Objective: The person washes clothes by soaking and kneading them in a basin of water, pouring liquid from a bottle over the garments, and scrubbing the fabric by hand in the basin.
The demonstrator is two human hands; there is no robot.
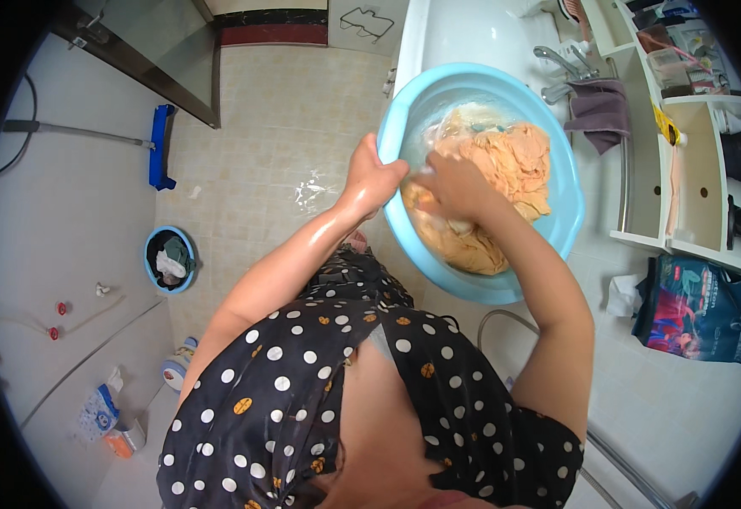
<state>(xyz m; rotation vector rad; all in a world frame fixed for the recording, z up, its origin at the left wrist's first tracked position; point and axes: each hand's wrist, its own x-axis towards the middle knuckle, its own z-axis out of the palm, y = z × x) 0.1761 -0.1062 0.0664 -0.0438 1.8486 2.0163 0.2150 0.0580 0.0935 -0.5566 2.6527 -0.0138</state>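
My left hand (373,176) is clamped over the near-left rim of the round light-blue plastic basin (570,216), while my right hand (453,185), nearer the load, presses closed-fingered into the wet orange cloth (514,161) heaped just beyond it inside.

My left hand (373,178) is out in front of me, fingers curled tight in a grip. My left arm is wet and shiny. My right hand (455,187) is close beside it, palm down, fingers bent. Both my arms reach forward, elbows bent.
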